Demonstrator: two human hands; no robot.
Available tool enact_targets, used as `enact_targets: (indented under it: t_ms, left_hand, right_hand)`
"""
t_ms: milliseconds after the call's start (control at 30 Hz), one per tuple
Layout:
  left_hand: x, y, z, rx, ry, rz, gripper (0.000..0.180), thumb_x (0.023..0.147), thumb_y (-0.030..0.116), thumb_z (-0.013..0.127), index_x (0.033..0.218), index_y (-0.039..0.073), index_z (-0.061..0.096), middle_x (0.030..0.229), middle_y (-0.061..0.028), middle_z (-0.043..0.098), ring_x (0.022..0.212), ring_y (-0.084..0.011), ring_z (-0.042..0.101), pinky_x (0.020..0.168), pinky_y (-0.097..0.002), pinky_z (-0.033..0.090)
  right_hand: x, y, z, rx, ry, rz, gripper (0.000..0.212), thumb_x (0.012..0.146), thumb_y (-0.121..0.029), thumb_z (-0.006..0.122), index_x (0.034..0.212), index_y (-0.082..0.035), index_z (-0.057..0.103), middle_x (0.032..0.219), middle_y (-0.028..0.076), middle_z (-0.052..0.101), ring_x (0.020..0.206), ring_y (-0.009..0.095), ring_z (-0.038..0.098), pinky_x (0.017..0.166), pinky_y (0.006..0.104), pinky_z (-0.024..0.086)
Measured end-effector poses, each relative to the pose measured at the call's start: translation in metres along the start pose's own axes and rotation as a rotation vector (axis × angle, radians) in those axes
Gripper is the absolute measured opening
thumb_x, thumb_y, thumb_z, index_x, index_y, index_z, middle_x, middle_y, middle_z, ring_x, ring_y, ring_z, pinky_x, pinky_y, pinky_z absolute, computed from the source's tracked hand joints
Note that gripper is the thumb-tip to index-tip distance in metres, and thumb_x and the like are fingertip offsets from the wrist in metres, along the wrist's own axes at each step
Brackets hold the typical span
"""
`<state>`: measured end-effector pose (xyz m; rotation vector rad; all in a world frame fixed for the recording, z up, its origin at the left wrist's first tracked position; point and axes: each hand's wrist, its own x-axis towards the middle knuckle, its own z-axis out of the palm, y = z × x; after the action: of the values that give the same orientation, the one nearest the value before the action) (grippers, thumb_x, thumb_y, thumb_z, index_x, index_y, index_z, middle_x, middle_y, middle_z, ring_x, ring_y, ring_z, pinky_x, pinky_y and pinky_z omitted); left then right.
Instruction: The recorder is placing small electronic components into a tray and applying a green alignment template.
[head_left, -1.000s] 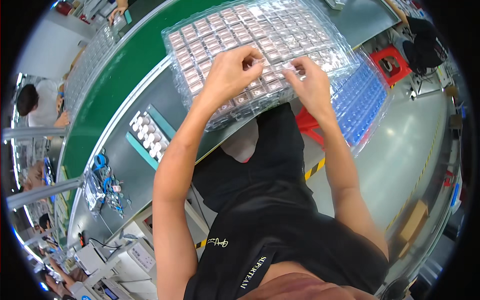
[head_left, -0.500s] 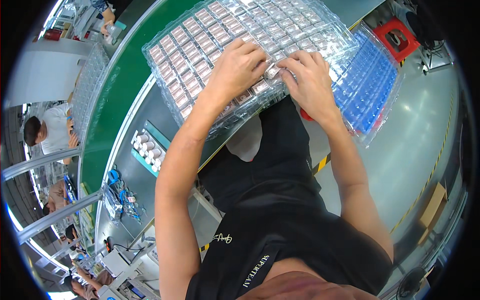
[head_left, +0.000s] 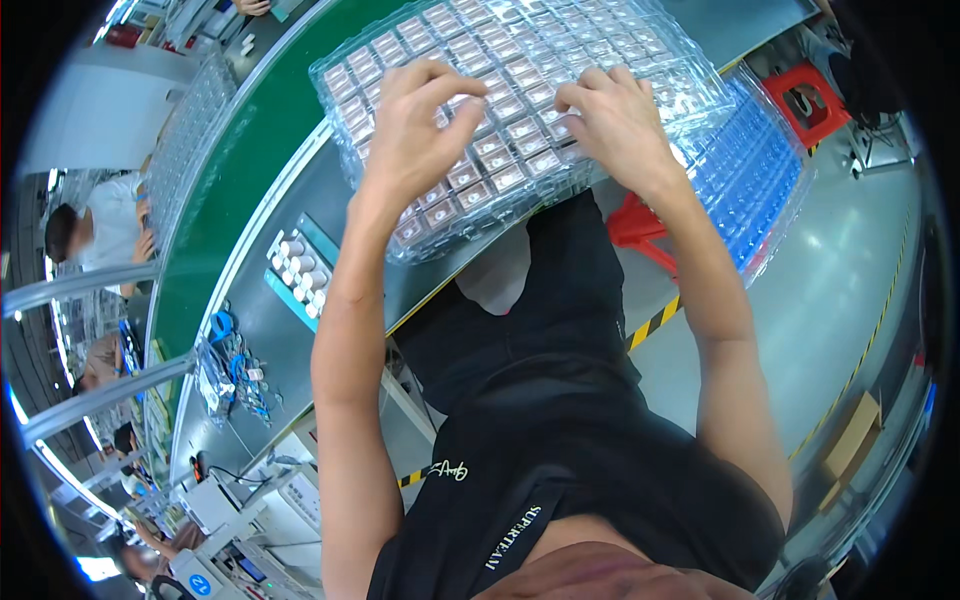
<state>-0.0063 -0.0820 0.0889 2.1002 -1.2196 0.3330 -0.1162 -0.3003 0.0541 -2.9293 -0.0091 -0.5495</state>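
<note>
A clear plastic blister tray (head_left: 340,125) at the top of the view holds rows of small, copper-coloured rectangular parts (head_left: 495,155) in its pockets. Over its left half hovers my left hand (head_left: 410,135), thumb and forefinger spread apart with nothing visible between them. My right hand (head_left: 625,125) is over the tray's near right part, its fingers bent down toward the pockets. A gap shows between its thumb and forefinger, and I see nothing held there. Its other fingertips are partly hidden.
Left of the tray runs a green conveyor belt (head_left: 255,140). White cylindrical pieces (head_left: 300,265) stand in a teal holder on the bench, near tangled blue cords (head_left: 245,375). Blue trays in clear film (head_left: 750,170) and a red stool (head_left: 810,100) are at right. A person (head_left: 105,225) works across the belt.
My hands have drawn apart; the left moved left and its fingers opened. The small part earlier between my fingers no longer shows there. The tray appears shifted slightly right and up in view.
</note>
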Motion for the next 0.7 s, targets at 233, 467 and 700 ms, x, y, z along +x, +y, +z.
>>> enact_targets:
  t_ms: [233, 467, 700]
  left_hand:
    - [-0.115, -0.008, -0.104, 0.116, 0.246, -0.392, 0.012, 0.086, 0.01, 0.069, 0.095, 0.008, 0.077, 0.098, -0.0062, 0.071, 0.092, -0.02, 0.061, 0.072, -0.0318, 0.048]
    - [-0.242, -0.028, -0.146, 0.086, 0.446, -0.696, 0.012, 0.088, 0.012, 0.067, 0.094, 0.006, 0.075, 0.087, -0.0067, 0.068, 0.078, -0.0176, 0.06, 0.064, -0.0298, 0.046]
    - [-0.293, -0.009, -0.124, -0.004, 0.434, -0.867, 0.019, 0.086, 0.017, 0.07, 0.097, 0.002, 0.073, 0.09, -0.0092, 0.069, 0.071, -0.0183, 0.064, 0.066, -0.0301, 0.051]
  right_hand:
    - [0.033, 0.009, 0.012, -0.004, -0.147, -0.222, 0.009, 0.084, -0.017, 0.069, 0.089, -0.011, 0.073, 0.093, 0.009, 0.064, 0.097, 0.033, 0.059, 0.089, 0.0433, 0.046]
    - [0.025, -0.001, -0.021, 0.165, -0.188, -0.181, 0.016, 0.086, -0.015, 0.068, 0.093, -0.002, 0.073, 0.094, 0.015, 0.066, 0.093, 0.034, 0.061, 0.09, 0.0442, 0.042]
    - [0.01, -0.186, -0.023, 0.696, -0.292, -0.27, 0.014, 0.087, -0.007, 0.068, 0.098, 0.001, 0.07, 0.092, 0.014, 0.069, 0.082, 0.028, 0.066, 0.076, 0.0354, 0.051]
